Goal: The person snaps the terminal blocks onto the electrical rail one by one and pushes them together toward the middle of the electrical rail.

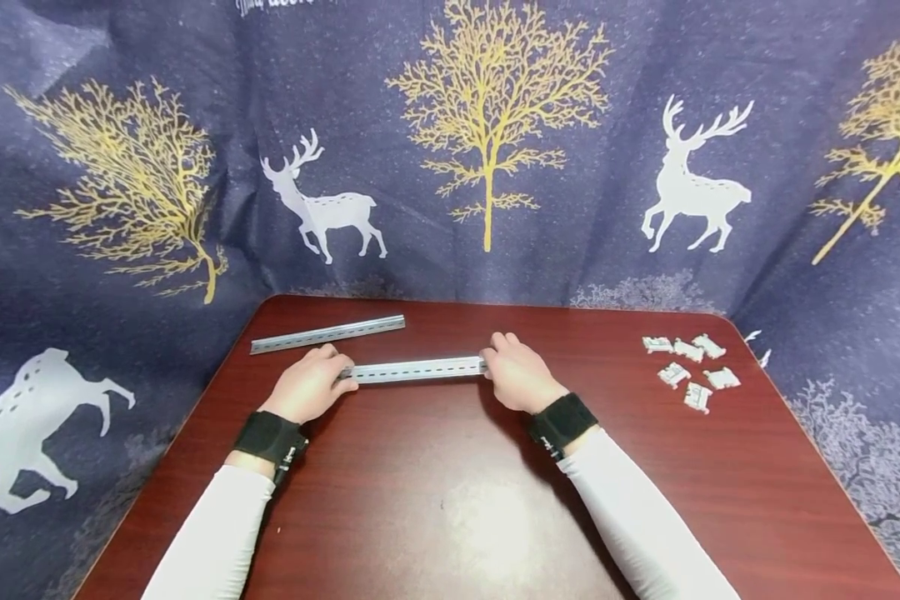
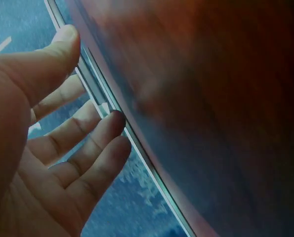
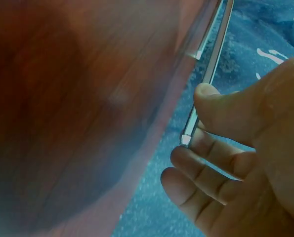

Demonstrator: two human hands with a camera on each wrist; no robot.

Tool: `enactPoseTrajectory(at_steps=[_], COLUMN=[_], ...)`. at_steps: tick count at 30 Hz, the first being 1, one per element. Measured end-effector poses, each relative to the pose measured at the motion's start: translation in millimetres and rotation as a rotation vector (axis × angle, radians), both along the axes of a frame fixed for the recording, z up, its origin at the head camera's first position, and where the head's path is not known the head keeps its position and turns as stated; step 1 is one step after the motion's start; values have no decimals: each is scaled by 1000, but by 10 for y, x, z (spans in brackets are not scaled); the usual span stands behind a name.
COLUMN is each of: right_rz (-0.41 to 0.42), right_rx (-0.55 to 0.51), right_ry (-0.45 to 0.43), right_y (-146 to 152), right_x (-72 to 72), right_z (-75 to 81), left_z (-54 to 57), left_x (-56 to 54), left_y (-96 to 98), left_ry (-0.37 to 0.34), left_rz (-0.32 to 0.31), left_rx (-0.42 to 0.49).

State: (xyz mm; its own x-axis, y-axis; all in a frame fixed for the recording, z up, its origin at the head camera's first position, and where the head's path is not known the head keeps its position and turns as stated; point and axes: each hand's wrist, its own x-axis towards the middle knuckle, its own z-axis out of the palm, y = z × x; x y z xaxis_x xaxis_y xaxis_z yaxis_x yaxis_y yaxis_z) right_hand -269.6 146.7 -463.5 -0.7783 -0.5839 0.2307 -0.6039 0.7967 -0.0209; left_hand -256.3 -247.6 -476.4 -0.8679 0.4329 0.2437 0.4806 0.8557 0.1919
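A slotted metal DIN rail point(image 1: 418, 369) spans the gap between my two hands, its slots facing up. My left hand point(image 1: 311, 383) pinches its left end. In the left wrist view, the thumb lies on one side of the rail point(image 2: 90, 81) and the fingers on the other. At the opposite end, my right hand point(image 1: 520, 372) grips the rail. The right wrist view has the thumb and fingers around the rail point(image 3: 213, 64), close to its end tip. Beyond the left hand, a second DIN rail point(image 1: 327, 334) lies slanted on the table.
Several small white clip-like pieces point(image 1: 696, 396) lie scattered on the right side of the brown table point(image 1: 435, 500). A dark cloth backdrop point(image 1: 435, 275) with deer and trees hangs behind the table's far edge and along its sides.
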Motion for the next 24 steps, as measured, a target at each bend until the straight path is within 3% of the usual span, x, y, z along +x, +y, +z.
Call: enactPoseTrajectory(at_steps=[9,18,24], right_rz=[-2,-50,-57], right_rx=[-63,-81,-102], right_ry=[75,34,21], right_y=[325,576,689], right_x=[148,247,306], right_z=[-6,-7,16], left_z=[34,129,120], left_x=[-44,-95,-123], left_y=[328,578,695], left_ry=[-7,-65,-69], left_rz=[-44,-51,-68], left_rx=[-21,-3,-4])
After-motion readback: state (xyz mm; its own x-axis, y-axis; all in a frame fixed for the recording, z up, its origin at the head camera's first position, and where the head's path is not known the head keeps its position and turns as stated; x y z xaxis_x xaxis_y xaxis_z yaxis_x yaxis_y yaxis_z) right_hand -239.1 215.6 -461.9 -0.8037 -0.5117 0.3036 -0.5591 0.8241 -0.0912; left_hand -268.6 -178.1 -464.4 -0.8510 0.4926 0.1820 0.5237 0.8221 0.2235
